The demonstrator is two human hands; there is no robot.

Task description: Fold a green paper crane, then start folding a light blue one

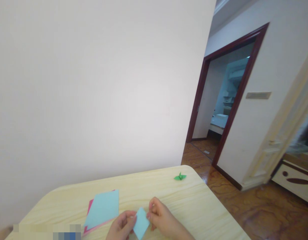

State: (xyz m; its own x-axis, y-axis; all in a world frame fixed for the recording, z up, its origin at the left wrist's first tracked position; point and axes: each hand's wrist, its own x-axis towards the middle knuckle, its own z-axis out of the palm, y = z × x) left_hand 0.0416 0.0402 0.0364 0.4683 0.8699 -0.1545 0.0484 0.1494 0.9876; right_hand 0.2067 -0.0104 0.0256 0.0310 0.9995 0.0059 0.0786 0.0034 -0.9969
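Between my two hands is a small light-blue piece of folded paper (141,224), diamond-shaped with one corner pointing up. My left hand (123,224) pinches its left edge between thumb and fingers. On the other side, the thumb and curled fingers of my right hand (159,215) close on its right corner. A stack of paper sheets (103,208), light blue on top with pink showing beneath, lies on the table left of my hands. Farther off, near the table's far right corner, sits a green folded paper crane (180,177).
The pale wood-grain table (144,181) has rounded corners and stands against a white wall (106,83). A blurred patch covers the lower left. Right of the table are a brown wood floor (233,203) and a dark red door frame (230,130) opening onto another room.
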